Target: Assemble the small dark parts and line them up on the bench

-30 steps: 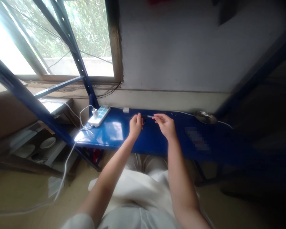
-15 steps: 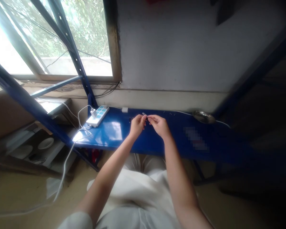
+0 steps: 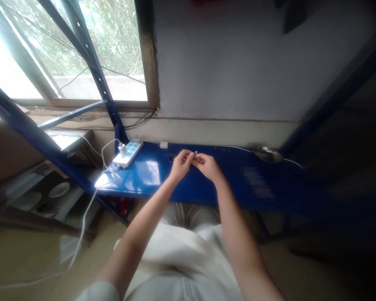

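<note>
My left hand and my right hand meet fingertip to fingertip above the blue table. Both are closed in a pinch. A small pale piece sticks up between their fingertips; its kind is too small to make out, and the fingers hide the rest. Just left of my left hand a small dark object lies on the table. Behind the hands, near the wall, rests a small white block that looks like a charger.
A white power strip with a plug in it sits at the table's left end. A shiny metal dish stands at the back right, with several tiny pieces left of it. A white cable hangs off the left edge.
My hands have drawn closer together and the fingers have shifted their hold. The pale piece has turned from slanting to more upright and sits slightly farther right.
</note>
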Motion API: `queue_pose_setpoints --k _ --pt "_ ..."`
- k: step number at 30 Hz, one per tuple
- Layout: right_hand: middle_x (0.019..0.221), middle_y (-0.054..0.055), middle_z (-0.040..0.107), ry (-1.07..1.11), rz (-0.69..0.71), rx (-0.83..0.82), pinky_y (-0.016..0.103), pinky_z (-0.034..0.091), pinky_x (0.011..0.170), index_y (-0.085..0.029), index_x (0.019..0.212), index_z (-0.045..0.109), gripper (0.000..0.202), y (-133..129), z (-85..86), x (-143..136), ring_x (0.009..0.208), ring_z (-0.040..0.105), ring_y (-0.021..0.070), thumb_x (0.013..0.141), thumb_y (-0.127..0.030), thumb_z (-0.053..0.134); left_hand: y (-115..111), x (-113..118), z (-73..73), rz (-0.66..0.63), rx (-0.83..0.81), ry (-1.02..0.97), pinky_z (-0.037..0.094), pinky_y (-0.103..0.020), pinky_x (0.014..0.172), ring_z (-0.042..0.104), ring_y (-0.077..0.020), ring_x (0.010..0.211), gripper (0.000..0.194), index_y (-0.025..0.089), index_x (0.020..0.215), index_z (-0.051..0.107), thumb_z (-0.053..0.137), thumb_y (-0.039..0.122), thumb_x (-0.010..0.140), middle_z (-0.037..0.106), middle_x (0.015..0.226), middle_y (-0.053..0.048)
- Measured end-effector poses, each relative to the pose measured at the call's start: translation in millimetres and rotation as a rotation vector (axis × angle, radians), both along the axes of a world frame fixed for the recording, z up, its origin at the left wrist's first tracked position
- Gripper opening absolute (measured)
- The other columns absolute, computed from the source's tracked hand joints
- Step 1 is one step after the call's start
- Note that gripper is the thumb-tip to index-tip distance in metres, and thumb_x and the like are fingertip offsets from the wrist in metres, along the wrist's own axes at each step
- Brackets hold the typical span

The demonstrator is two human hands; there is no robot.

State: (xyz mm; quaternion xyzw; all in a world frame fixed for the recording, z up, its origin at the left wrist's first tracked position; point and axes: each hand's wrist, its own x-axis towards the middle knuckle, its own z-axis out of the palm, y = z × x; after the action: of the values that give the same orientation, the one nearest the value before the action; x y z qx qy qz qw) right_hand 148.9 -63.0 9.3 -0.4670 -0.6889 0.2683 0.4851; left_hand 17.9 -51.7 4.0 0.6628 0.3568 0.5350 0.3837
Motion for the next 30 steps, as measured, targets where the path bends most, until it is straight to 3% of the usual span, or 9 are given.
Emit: queue_pose_setpoints --k 3,7,12,18,23,30 --pt "0.069 0.004 0.065 0.012 -0.05 0.035 0.028 0.047 0.061 -0.017 0.073 0.061 0.032 8.2 -2.5 6.8 0.062 0.059 0.0152 0.07 -0.049 0.06 3.5 -2.0 -9.0 0.027 -0.004 -0.01 0.036 -0.016 0.039 0.044 -0.0044 0.042 0.032 0.018 0.091 0.052 0.043 0.047 0.084 0.051 0.066 0.002" --pt "0.069 0.005 0.065 0.054 -0.2 0.099 0.031 0.048 0.064 -0.016 0.074 0.061 0.033 26.8 -13.6 27.0 0.064 0.059 0.0161 0.068 -0.049 0.061 16.7 -9.6 -31.6 0.144 0.019 0.05 0.038 -0.017 0.045 0.047 -0.0055 0.047 0.03 0.018 0.09 0.053 0.042 0.045 0.085 0.053 0.068 0.002" --pt "0.067 0.006 0.064 -0.001 -0.395 0.078 0.032 0.046 0.064 -0.014 0.072 0.06 0.031 54.7 -41.2 59.5 0.062 0.058 0.0164 0.066 -0.045 0.061 41.1 -21.4 -70.1 0.27 -0.011 0.11 0.037 -0.017 0.048 0.047 -0.0069 0.048 0.029 0.017 0.084 0.053 0.041 0.043 0.085 0.053 0.064 0.003" --pt "0.068 0.007 0.066 -0.16 -0.454 -0.089 0.029 0.045 0.064 -0.014 0.069 0.06 0.016 85.3 -78.3 73.7 0.063 0.059 0.0162 0.068 -0.03 0.061 51.2 -24.1 -104.1 0.304 -0.068 0.119 0.037 -0.018 0.05 0.048 -0.0083 0.049 0.027 0.017 0.08 0.053 0.041 0.041 0.084 0.051 0.059 0.003" --pt "0.073 0.006 0.068 -0.276 -0.469 -0.202 0.026 0.045 0.065 -0.015 0.071 0.063 0.013 103.7 -98.3 69.4 0.068 0.061 0.0163 0.07 -0.027 0.061 50.0 -24.5 -116.2 0.327 -0.072 0.117 0.038 -0.02 0.053 0.05 -0.0097 0.052 0.026 0.017 0.078 0.054 0.042 0.039 0.084 0.052 0.058 0.001" --pt "0.08 0.007 0.069 -0.375 -0.477 -0.246 0.024 0.045 0.066 -0.015 0.074 0.065 0.012 121.4 -111.5 64.7 0.073 0.062 0.0169 0.072 -0.026 0.06 45.3 -26.6 -117.6 0.325 -0.066 0.135 0.039 -0.021 0.054 0.051 -0.0105 0.054 0.027 0.017 0.079 0.055 0.042 0.041 0.084 0.055 0.061 0.0"
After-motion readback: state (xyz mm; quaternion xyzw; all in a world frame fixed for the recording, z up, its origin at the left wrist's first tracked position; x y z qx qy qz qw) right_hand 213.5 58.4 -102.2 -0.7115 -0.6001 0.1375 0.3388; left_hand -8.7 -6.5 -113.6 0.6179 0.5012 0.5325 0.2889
